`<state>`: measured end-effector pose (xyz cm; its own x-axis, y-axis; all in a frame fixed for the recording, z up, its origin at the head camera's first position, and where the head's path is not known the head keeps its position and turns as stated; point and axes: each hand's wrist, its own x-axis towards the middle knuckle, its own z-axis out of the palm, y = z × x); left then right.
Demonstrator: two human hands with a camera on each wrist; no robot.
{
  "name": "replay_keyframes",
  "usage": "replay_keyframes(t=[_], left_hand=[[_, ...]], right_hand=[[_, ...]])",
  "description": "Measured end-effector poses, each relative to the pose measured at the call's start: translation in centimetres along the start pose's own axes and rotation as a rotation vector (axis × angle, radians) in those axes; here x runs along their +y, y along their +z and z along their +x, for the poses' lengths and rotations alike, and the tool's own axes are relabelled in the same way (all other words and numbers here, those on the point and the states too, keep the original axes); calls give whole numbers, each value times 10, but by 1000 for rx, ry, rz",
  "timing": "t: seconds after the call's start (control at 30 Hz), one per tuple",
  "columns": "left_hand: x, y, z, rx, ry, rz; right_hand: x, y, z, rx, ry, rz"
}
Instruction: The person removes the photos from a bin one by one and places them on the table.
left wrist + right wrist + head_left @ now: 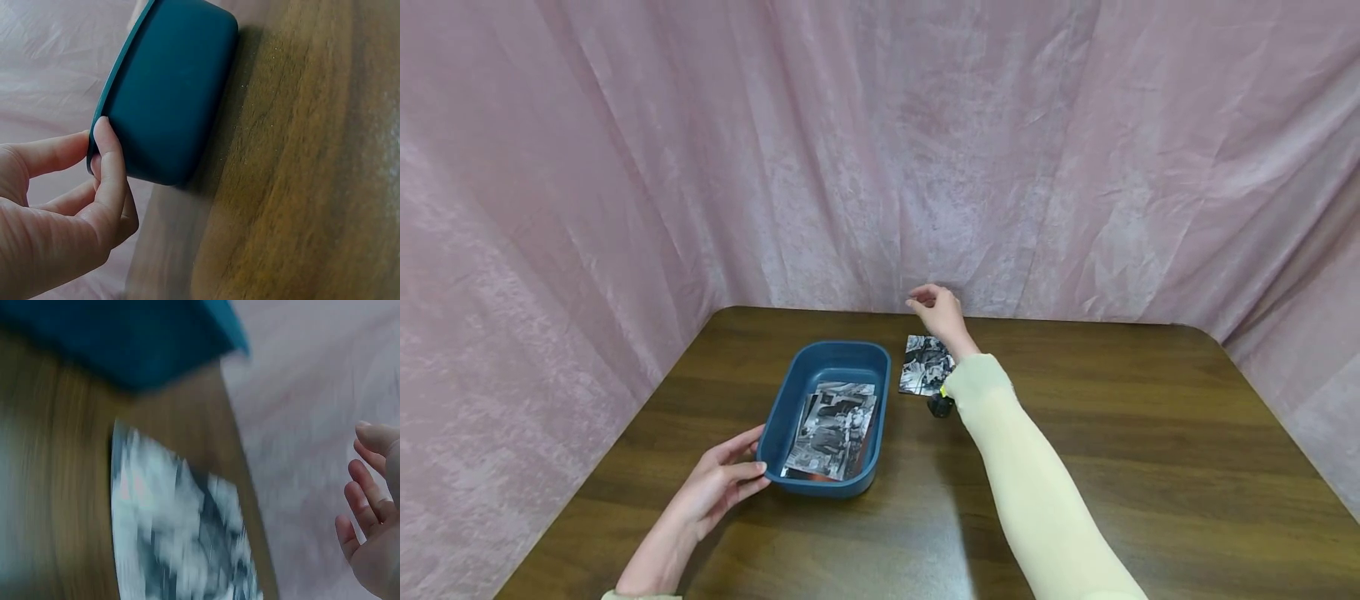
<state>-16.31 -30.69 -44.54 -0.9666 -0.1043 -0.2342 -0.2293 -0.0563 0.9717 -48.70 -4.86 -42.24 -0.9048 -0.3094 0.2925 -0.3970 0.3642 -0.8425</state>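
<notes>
A blue plastic bin [883, 417] stands on the table at centre-left in the head view, with several black-and-white photos [831, 433] lying in it. My left hand [718, 482] pinches the bin's near left corner at the rim, thumb and fingers on either side. To the right of the bin, another black-and-white photo [921, 367] lies on the table, partly hidden by my right arm. Past that photo, near the table's far edge, my right hand [942, 315] is raised with loosely bent fingers and holds nothing. The right wrist view is blurred.
The brown wooden table [1112, 442] extends to both sides, with rounded far corners. Pink curtains [880, 158] hang behind its far edge and at the sides. A small black device [940, 405] with a yellow strap sits at my right wrist.
</notes>
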Motion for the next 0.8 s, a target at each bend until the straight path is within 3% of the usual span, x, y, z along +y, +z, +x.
replay_keyframes(t=[0.17, 0.3, 0.43, 0.53, 0.6, 0.8], left_hand=[[1, -2, 0, -7, 7, -4], [0, -3, 0, -5, -2, 3], [0, -3, 2, -7, 0, 4], [1, -3, 3, -23, 11, 3], [1, -3, 3, -18, 11, 8], [-1, -5, -3, -11, 0, 32]], right_hand=[[-36, 39, 1, 40, -56, 50], [-55, 76, -11, 71, -107, 95], [-66, 108, -30, 20, -132, 99], [-71, 122, -44, -123, -107, 30], [-73, 128, -52, -270, -76, -64], [-83, 125, -76, -713, 6, -521]])
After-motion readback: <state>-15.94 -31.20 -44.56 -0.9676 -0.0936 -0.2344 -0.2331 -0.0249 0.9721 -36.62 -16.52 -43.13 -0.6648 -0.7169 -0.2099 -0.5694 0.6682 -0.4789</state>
